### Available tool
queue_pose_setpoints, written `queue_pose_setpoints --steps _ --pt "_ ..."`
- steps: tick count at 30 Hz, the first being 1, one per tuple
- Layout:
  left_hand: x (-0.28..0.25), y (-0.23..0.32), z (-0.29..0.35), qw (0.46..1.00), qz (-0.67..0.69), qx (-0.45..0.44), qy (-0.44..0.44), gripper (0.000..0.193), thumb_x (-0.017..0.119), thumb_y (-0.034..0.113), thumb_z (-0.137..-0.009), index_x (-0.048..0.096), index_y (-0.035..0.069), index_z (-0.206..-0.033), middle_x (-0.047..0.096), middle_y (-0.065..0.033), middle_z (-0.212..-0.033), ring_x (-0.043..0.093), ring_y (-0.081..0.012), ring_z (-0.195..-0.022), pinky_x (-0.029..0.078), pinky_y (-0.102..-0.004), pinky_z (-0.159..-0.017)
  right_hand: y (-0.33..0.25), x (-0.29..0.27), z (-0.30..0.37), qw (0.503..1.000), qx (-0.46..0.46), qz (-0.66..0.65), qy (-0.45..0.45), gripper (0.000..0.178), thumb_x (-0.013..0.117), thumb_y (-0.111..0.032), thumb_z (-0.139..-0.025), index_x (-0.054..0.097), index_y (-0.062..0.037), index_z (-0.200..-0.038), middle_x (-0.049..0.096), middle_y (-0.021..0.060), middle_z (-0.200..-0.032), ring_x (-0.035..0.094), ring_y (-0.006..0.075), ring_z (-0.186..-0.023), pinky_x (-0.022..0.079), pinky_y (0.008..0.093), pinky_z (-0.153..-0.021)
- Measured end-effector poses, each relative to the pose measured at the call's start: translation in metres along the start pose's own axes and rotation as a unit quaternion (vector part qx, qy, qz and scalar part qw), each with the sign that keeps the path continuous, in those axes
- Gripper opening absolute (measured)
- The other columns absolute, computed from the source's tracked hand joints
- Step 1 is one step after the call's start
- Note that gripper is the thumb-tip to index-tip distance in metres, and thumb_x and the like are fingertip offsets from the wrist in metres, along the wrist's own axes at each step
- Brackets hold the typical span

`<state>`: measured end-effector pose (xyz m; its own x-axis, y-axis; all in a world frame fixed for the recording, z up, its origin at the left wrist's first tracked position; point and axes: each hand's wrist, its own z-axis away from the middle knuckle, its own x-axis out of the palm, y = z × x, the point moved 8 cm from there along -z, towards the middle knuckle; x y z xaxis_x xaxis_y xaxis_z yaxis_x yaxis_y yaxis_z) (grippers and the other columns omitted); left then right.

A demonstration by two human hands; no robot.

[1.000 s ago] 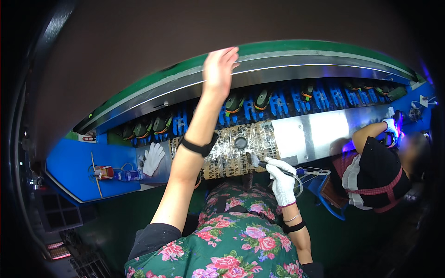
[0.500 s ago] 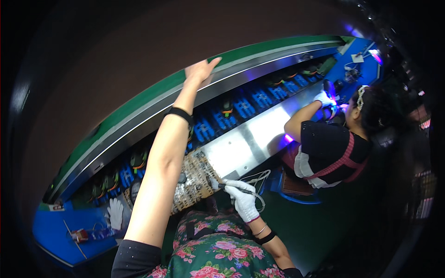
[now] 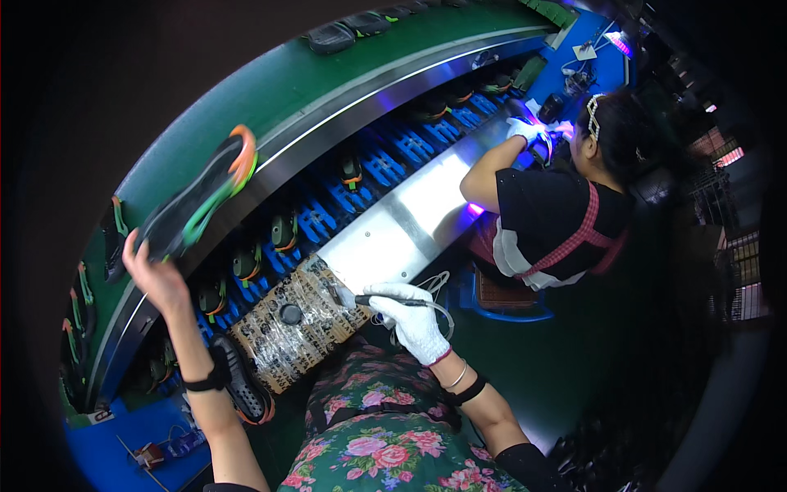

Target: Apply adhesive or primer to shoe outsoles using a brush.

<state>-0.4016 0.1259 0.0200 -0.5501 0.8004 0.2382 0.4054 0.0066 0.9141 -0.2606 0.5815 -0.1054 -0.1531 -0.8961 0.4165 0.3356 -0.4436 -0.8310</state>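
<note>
Over the edge of the green conveyor belt, my bare left hand (image 3: 156,277) grips the near end of a black shoe sole (image 3: 190,201) with an orange and green rim. The sole is slightly blurred and tilts up to the right. My right hand (image 3: 418,326), in a white glove, is closed around a dark pen-like brush (image 3: 392,301) with a pale flat tip and a thin hose. Its tip is over a taped cardboard cover (image 3: 299,348) on the metal bench. Another black sole (image 3: 244,389) leans at the cover's left end.
More soles (image 3: 330,38) lie on the green belt (image 3: 246,98). Below it, blue racks (image 3: 381,168) carry several shoe parts. A round black piece (image 3: 290,314) sits on the cardboard. At right, a co-worker (image 3: 541,205) works under violet light beside a blue stool (image 3: 512,307).
My left hand has come back from the belt's far side toward the left, and a sole is now in it. My view has shifted, showing more belt. My right hand still holds the brush.
</note>
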Motion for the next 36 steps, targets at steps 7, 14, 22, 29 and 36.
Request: queue_pose_setpoints --steps 7,14,22,29,36 --pt "-0.047 0.006 0.081 0.972 0.021 -0.232 -0.036 0.036 0.058 0.035 -0.101 0.066 0.006 -0.121 0.07 -0.0079 -0.107 0.07 -0.0195 -0.094 0.058 -0.0357 -0.087 -0.063 0.055 0.02 0.992 -0.044 -0.107 -0.057 0.027 0.074 0.003 -0.088 0.076 -0.0001 -0.115 0.077 0.0087 -0.104 0.065 0.0084 -0.078 0.049 0.0214 -0.065" --pt "-0.025 -0.088 0.227 0.849 -0.03 -0.499 -0.173 0.045 0.065 0.046 -0.095 0.071 0.003 -0.109 0.074 -0.0087 -0.103 0.072 -0.0206 -0.091 0.057 -0.0373 -0.084 -0.056 0.133 0.048 0.975 -0.1 0.082 -0.181 0.024 0.079 0.003 -0.085 0.076 0.0032 -0.109 0.077 0.0149 -0.113 0.073 0.0189 -0.103 0.059 0.0326 -0.093" --pt "0.022 -0.028 0.365 0.552 0.401 -0.667 -0.298 0.134 0.029 0.103 -0.072 0.032 -0.001 -0.157 0.044 -0.034 -0.152 0.044 -0.0515 -0.14 0.032 -0.0626 -0.118 -0.059 0.128 0.049 0.975 -0.096 0.126 -0.159 0.024 0.081 0.001 -0.083 0.078 0.0017 -0.107 0.078 0.0126 -0.104 0.073 0.0168 -0.092 0.059 0.0306 -0.084" --pt "0.047 -0.019 0.317 0.648 0.386 -0.642 -0.138 0.122 0.014 0.097 -0.083 0.05 -0.005 -0.14 0.067 -0.0246 -0.116 0.066 -0.0419 -0.112 0.05 -0.0544 -0.105 -0.068 0.133 0.044 0.952 -0.18 0.188 -0.165 0.026 0.075 0.007 -0.086 0.075 0.0066 -0.112 0.075 0.0116 -0.086 0.07 0.0128 -0.067 0.057 0.0256 -0.061" --pt "0.06 -0.008 0.292 0.661 0.503 -0.534 -0.155 0.098 0.026 0.086 -0.094 0.047 0.009 -0.151 0.056 -0.0121 -0.147 0.055 -0.0301 -0.133 0.044 -0.0474 -0.113 -0.103 0.173 0.059 0.763 -0.495 0.384 -0.159 0.03 0.078 0.002 -0.079 0.077 -0.0016 -0.109 0.077 0.0127 -0.103 0.075 0.0241 -0.09 0.058 0.0334 -0.079"
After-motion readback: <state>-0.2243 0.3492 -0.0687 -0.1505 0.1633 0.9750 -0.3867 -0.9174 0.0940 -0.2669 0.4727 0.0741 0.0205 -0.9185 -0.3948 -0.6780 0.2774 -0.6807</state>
